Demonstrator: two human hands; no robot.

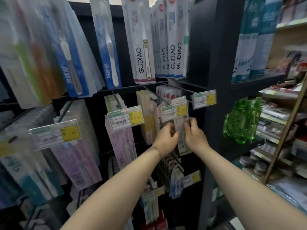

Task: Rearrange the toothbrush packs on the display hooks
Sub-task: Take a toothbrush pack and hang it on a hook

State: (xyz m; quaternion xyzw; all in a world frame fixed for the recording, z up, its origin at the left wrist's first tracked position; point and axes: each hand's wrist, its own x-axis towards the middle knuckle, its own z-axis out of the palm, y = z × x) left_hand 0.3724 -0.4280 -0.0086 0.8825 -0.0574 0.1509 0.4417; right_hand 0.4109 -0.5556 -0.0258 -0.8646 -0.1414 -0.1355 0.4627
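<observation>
A white toothbrush pack (182, 145) marked GUDIAO hangs at the front of a display hook (159, 99) in the middle row, just behind a yellow-and-green price tag (174, 112). My left hand (167, 138) grips its left edge and my right hand (194, 135) grips its right edge, both at mid height of the pack. More packs (167, 95) hang further back on the neighbouring hook. A row of white GUDIAO packs (169, 39) hangs on the upper hooks.
Purple packs (123, 143) and yellow packs (147, 117) hang to the left. A dark shelf upright (214, 97) stands just right of my hands. Green bottles (240, 120) sit on a shelf beyond it. Another price tag (204, 99) juts out at upper right.
</observation>
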